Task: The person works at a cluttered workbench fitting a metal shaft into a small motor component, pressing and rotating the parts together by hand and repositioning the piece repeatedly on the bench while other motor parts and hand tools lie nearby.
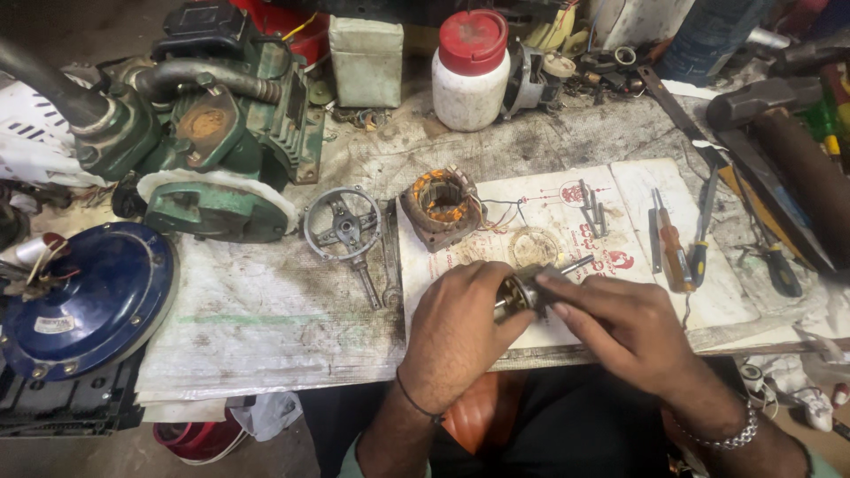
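Observation:
My left hand (460,323) is wrapped around a small motor rotor (518,290) with a steel shaft (575,264) sticking out to the right. My right hand (620,323) pinches the rotor's right end with its fingertips. Both hands hover over a white printed sheet (540,212) on the bench. A stator with orange copper windings (440,205) and thin loose wires sits just beyond my left hand. A round metal end cover with spokes (343,223) lies to its left, beside a spanner (390,257).
A green engine (226,133) and a blue round fan housing (88,296) fill the left. A white jar with red lid (470,71) stands at the back. Screwdrivers (673,248), pliers (701,235) and a hammer (784,133) lie to the right.

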Tool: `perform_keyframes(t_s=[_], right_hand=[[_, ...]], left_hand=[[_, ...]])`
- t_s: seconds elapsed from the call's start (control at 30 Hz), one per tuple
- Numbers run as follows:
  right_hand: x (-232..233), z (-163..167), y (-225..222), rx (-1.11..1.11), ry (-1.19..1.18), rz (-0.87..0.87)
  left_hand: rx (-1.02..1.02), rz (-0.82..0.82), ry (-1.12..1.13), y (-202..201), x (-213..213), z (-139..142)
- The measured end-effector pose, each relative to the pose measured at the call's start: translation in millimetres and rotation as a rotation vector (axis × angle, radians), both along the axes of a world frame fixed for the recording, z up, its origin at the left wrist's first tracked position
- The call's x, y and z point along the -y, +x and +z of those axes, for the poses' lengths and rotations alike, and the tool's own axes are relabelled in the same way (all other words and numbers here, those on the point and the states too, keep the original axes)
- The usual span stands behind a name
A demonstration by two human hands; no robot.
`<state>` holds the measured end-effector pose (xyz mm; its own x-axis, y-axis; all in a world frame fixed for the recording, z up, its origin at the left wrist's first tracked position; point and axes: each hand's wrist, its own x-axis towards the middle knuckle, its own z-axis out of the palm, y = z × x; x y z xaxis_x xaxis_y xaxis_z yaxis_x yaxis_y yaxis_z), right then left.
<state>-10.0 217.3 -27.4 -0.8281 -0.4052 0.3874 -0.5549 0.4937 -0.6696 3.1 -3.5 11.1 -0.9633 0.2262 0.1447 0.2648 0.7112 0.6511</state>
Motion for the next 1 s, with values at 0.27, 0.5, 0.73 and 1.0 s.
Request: perform_keyframes(t_s=[0.27,0.5,0.73,1.0], right_hand=[[0.0,-2.3,-2.3,-0.103,0.019,0.092],[-1.7,-4.7,-1.4,-0.034,0.043,-0.006],[-1.1,-4.9,-2.3,-0.088,0.023,0.095],[1.2,0.2,0.9,0.018,0.064,-0.036]], left_hand=[[-0.027,-0.021,-0.009,-2.3,0.4,-3.4],[-0.031,-0.019,-0.034,-1.7,1.1,-4.2],[-0.011,-0.027,-0.037,-3.3,-1.0,-4.2],[-0.041,-0.019,-0.022,-1.6,-0.8,-3.9]])
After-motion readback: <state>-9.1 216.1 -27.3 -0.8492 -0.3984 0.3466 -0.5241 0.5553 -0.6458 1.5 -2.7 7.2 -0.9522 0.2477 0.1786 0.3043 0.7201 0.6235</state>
